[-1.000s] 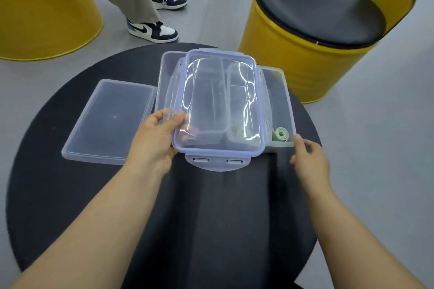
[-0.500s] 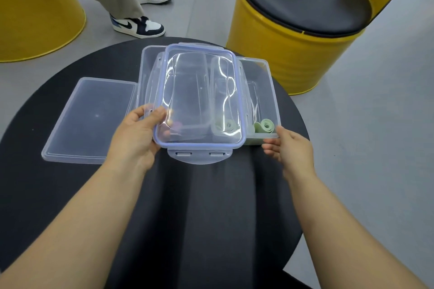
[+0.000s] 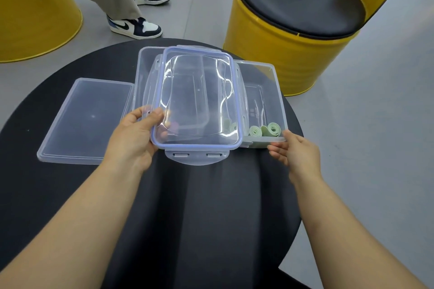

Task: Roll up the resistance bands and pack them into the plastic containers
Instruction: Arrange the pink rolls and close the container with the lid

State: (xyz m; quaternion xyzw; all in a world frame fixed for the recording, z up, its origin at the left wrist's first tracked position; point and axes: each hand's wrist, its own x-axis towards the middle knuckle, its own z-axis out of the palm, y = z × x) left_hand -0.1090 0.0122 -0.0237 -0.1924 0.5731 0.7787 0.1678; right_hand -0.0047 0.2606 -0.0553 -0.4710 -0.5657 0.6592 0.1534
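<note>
My left hand grips the near left corner of a clear lid with a purple seal, holding it flat above two clear containers on the black round table. The right container holds rolled green resistance bands at its near end. More green rolls show through the lid. The left container is mostly hidden under the lid. My right hand touches the right container's near right corner, fingers curled at the rim.
A flat clear lid lies on the table to the left. A yellow drum seat with a black cushion stands beyond the table at right, another yellow drum at far left. A person's legs and sneakers stand behind the table.
The purple-sealed lid stays held above the containers. My right hand has closed in on the right container's near corner. The camera has shifted.
</note>
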